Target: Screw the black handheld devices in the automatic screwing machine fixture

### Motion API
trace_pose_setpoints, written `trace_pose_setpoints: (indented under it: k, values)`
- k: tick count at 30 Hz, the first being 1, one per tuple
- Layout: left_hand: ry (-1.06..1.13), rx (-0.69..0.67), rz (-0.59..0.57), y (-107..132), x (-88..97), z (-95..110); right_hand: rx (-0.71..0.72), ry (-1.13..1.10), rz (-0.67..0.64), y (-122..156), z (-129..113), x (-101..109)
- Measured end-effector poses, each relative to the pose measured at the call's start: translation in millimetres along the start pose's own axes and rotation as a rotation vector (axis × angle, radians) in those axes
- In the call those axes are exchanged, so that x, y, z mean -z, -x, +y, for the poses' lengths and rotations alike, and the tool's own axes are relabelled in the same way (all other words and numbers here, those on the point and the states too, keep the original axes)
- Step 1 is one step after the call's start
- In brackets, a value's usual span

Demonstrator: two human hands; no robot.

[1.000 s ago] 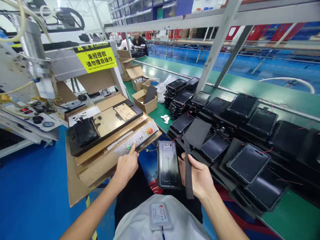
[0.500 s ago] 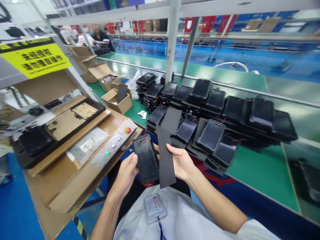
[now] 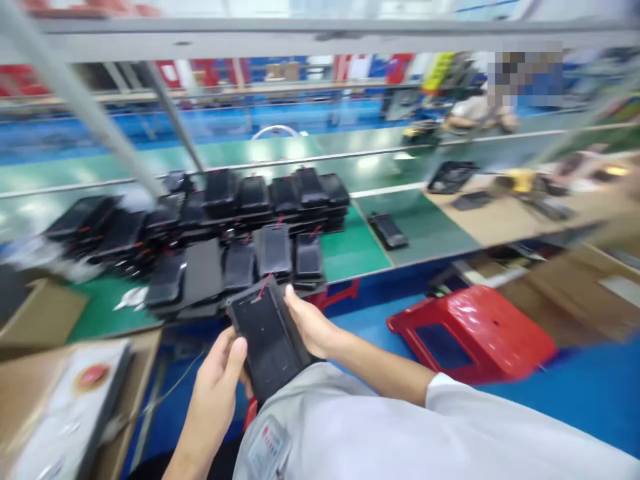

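Observation:
I hold a black rectangular device (image 3: 267, 337) with a thin red wire at its top end, close in front of my chest. My left hand (image 3: 219, 380) grips its lower left edge, thumb on the face. My right hand (image 3: 309, 325) wraps its right edge from behind. The dark strip seen earlier is hidden; I cannot tell whether it lies under the device. Just beyond my hands, several similar black devices (image 3: 235, 227) lie stacked in rows on the green bench (image 3: 350, 250).
A red plastic stool (image 3: 473, 330) stands on the blue floor at right. One single black device (image 3: 387, 230) lies apart on the green mat. A control panel with a red button (image 3: 90, 377) sits at lower left. A seated person (image 3: 480, 110) works at the far right bench.
My view has swung to the right, away from the machine. My left hand left the panel button and took hold of the device; the dark strip in my right hand is no longer visible.

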State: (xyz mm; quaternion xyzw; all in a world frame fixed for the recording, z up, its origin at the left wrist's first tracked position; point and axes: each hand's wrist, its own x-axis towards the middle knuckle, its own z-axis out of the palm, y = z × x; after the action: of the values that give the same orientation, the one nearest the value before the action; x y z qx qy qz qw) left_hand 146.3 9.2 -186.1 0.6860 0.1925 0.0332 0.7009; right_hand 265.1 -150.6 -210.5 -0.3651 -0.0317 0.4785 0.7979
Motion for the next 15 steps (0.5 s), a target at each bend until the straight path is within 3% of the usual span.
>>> trace_pose_setpoints:
  k: [5,11,15]
  values:
    - [-0.169,-0.042,-0.174,-55.1,-65.0,-16.8,0.250,-0.073,0.255,49.9,-24.1,55.4]
    - [-0.275,-0.272,-0.429,-99.9,-166.0,-35.2,0.468,-0.209,0.627,104.2,-42.6,127.6]
    - [-0.061,-0.110,-0.561,-127.7,-221.0,-55.7,0.508,-0.046,0.712,109.7,-74.9,171.9]
